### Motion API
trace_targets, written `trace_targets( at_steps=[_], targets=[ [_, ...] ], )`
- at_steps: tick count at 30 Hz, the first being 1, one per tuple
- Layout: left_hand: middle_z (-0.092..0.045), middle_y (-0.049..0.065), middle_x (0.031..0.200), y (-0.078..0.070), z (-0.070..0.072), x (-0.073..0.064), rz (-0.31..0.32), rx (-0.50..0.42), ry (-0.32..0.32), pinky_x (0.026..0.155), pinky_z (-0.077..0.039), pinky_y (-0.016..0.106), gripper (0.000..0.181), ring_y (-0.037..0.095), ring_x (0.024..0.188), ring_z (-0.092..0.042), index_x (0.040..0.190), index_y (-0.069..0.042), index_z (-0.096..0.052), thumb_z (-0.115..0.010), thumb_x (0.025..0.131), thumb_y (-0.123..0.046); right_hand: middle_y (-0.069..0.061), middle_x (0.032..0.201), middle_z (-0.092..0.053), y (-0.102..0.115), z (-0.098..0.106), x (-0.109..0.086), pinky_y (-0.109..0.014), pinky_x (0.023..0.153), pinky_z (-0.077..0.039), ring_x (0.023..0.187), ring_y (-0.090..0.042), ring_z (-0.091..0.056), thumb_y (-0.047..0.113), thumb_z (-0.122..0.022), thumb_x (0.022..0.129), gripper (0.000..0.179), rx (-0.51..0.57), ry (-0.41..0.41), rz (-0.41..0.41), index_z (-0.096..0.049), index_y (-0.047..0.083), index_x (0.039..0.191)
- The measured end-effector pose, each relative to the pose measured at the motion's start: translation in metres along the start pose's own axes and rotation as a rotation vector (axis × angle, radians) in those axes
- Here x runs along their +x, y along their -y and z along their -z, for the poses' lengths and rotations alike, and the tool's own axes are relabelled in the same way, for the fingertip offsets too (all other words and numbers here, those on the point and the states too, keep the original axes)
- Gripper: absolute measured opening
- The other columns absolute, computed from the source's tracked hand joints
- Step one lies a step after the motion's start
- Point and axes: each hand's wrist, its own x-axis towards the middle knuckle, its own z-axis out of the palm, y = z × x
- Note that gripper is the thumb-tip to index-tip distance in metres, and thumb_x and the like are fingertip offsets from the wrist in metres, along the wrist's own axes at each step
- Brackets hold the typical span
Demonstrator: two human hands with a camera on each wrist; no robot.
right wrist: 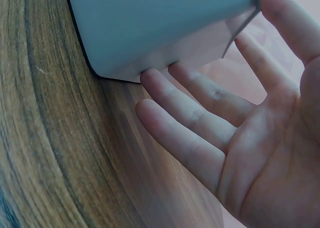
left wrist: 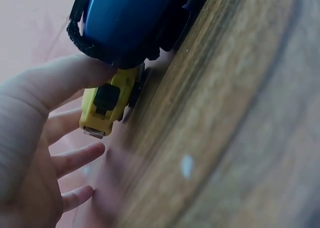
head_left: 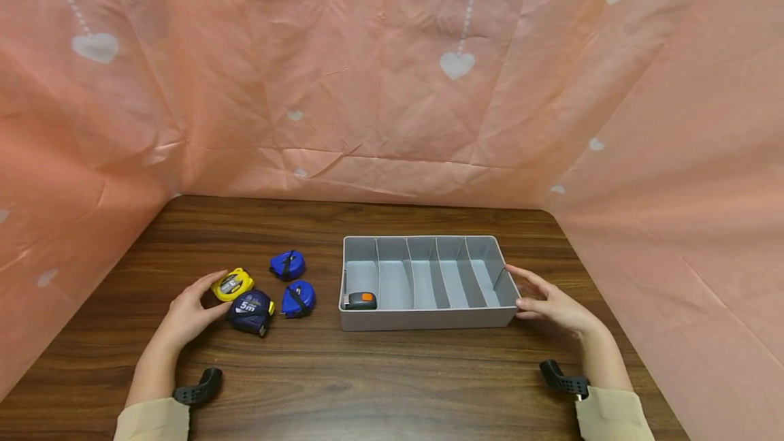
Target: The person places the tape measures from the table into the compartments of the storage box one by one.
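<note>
In the head view my left hand (head_left: 190,308) is beside a yellow tape measure (head_left: 233,284), thumb and forefinger spread about its near side. The thumb tip lies at the dark navy tape measure (head_left: 250,312) marked 5m. The left wrist view shows the yellow case (left wrist: 107,100) behind the thumb, with the other fingers extended. Two blue tape measures (head_left: 288,265) sit to the right. My right hand (head_left: 554,305) touches the right end of a grey divided box (head_left: 429,320) with outstretched fingers. A black tape measure with an orange button (head_left: 361,301) lies in its leftmost compartment.
The brown wooden table (head_left: 367,386) carries everything. Pink cloth (head_left: 380,87) with white hearts hangs along its back and both sides. Thin dividers (head_left: 409,278) split the box into several compartments. Black wrist mounts (head_left: 199,386) sit on both forearms.
</note>
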Motion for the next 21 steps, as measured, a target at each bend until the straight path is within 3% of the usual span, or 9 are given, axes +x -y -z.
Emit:
trace_targets(
  at_steps=[11,21],
  targets=[
    [-0.038,0.034,0.139,-0.0015,-0.0017,0.0009,0.030,0.024,-0.001,0.093,-0.017,0.073,0.066,0.053,0.126,-0.032,0.141,0.002,-0.040,-0.071,0.087,-0.018,-0.038,0.145,-0.018,0.0008,-0.0008,0.0001,-0.047,0.087,-0.049,0.121,-0.036,-0.046,-0.001,-0.052,0.095,0.065,-0.003,-0.005,-0.003,-0.021,0.006,0.152],
    [-0.039,0.031,0.138,0.0010,-0.0029,-0.0010,0.022,-0.035,-0.026,0.096,-0.029,0.066,0.065,0.050,0.125,-0.035,0.141,0.003,-0.041,-0.071,0.088,-0.019,-0.038,0.145,-0.018,0.0017,-0.0015,-0.0001,-0.047,0.087,-0.049,0.122,-0.045,-0.042,0.000,-0.052,0.096,0.064,-0.011,-0.003,-0.004,-0.020,0.006,0.151]
  ],
)
